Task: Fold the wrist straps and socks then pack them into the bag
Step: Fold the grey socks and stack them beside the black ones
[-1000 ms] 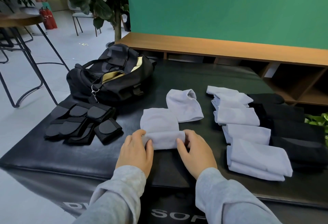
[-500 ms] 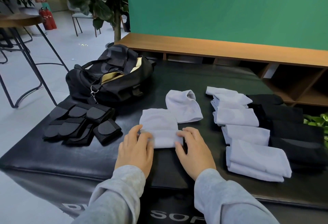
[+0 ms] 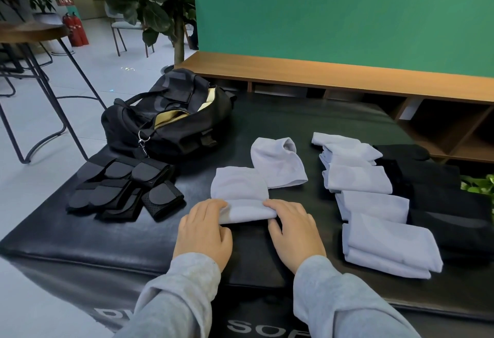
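1. Nearest me was the front edge of the black padded mat (image 3: 107,238), white lettering on its face, with my grey sleeves (image 3: 181,295) coming in over it.
2. My left hand (image 3: 203,233) lay palm down on the mat, fingers curled over the left end of the pale sock (image 3: 242,196) I was folding, thumb tucked under its rolled near edge.
3. My right hand (image 3: 295,230) mirrored it at the right end, fingertips gripping the fold.
4. That sock sat in the middle of the mat, its near part doubled over, its far part flat.
5. Just beyond it, touching its far right corner, lay a second pale sock (image 3: 278,163), unfolded, cuff open.
6. To the right ran a row of folded pale socks (image 3: 374,204), with black socks (image 3: 441,198) beside them farther right.
7. To the left lay the black wrist straps (image 3: 125,190) in a loose heap.
8. Behind the straps stood the black bag (image 3: 171,121), unzipped, tan lining showing.
9. Farther back were a low wooden shelf (image 3: 320,75), a green wall (image 3: 347,11), a potted tree (image 3: 160,3), stools and a pale floor.
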`<state>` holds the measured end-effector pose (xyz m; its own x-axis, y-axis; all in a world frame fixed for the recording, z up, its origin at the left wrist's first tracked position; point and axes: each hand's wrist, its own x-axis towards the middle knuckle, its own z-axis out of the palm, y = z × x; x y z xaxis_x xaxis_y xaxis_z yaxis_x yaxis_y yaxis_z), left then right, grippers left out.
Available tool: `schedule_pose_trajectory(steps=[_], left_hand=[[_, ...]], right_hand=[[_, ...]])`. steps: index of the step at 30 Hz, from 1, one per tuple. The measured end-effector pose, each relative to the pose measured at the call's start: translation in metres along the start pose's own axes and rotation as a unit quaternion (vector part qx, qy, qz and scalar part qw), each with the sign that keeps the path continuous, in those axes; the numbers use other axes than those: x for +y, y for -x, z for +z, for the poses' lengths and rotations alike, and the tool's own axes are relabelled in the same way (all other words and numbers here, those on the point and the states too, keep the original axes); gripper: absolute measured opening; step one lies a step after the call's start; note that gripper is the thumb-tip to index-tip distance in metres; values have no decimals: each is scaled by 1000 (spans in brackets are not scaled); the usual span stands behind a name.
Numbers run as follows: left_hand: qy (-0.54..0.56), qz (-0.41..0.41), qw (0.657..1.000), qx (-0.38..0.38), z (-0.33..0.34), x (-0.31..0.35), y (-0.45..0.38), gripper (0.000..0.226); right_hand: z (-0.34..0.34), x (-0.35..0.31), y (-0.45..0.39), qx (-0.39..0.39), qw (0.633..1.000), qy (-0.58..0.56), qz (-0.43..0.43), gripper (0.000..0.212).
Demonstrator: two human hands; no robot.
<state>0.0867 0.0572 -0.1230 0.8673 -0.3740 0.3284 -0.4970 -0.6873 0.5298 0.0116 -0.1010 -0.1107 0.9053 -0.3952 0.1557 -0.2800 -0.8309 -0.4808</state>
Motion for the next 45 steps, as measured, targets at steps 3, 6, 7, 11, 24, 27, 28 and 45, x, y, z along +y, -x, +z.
schedule_pose_trajectory(steps=[3,6,7,11,24,27,28,45], left_hand=[[20,-11,1000,-7,-4,3,1,43],[23,-9,1000,-1,-2,2,1,42],[22,-8,1000,2,-2,2,1,41],[23,-10,1000,12,-1,2,1,35],[73,-80,994,2,-6,5,1,16],[84,-102,991,0,-5,6,2,26],[86,-107,991,-1,-6,6,2,28],[-97,-8,995,-31,3,0,-5,58]], right_hand=[[-1,-1,0,8,1000,-10,5,33],[-1,-1,1,24,999,-28,10,26],[-1,-2,1,29,999,-37,12,23],[-3,-3,1,44,996,-68,30,11],[-9,-8,2,29,995,-59,78,13],[-8,-8,1,27,995,-51,76,17],[-8,-7,1,28,996,-50,73,16],[-1,-5,0,-21,998,54,-9,52]])
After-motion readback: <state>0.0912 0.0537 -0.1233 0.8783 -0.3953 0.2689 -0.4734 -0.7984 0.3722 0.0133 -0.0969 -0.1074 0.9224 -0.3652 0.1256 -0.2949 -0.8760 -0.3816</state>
